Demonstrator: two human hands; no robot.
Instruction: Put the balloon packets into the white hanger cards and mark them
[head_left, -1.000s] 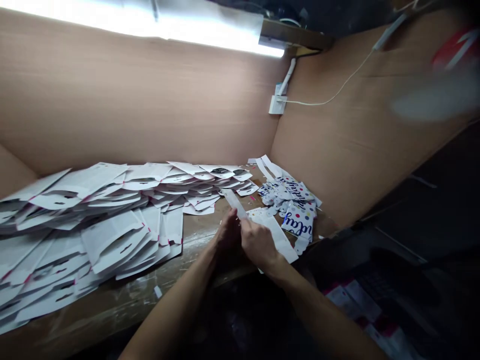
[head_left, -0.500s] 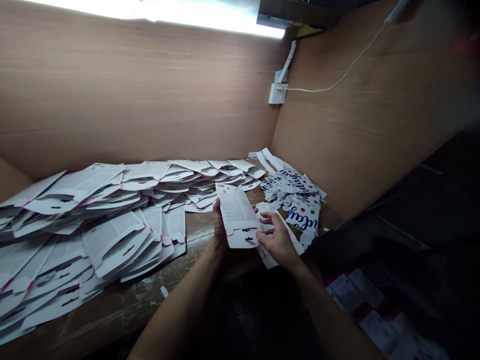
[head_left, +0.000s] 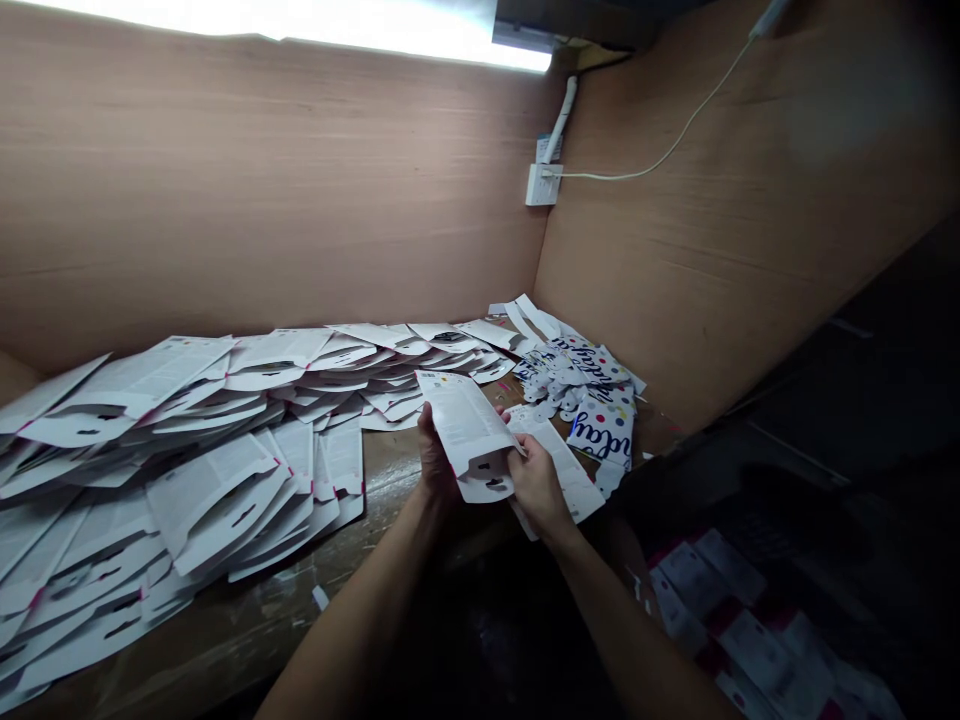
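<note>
Right hand point(head_left: 540, 485) pinches a card sleeve point(head_left: 469, 430) at four o'clock, left hand point(head_left: 433, 452) clasping its nine-o'clock side, above the worktop point(head_left: 394, 462). Looks light, thin, creasable; best held by edges. More sleeves point(head_left: 214, 495) heap toward nine o'clock.

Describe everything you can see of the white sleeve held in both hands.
The white sleeve looks like thin card, long, flat, faintly printed, coloured marks at its far end. Its near end gapes, with dark cut-outs in the flap. It tilts near the edge of the brown table; left hand cradles it from beneath, right hand the opening's right corner.
</note>
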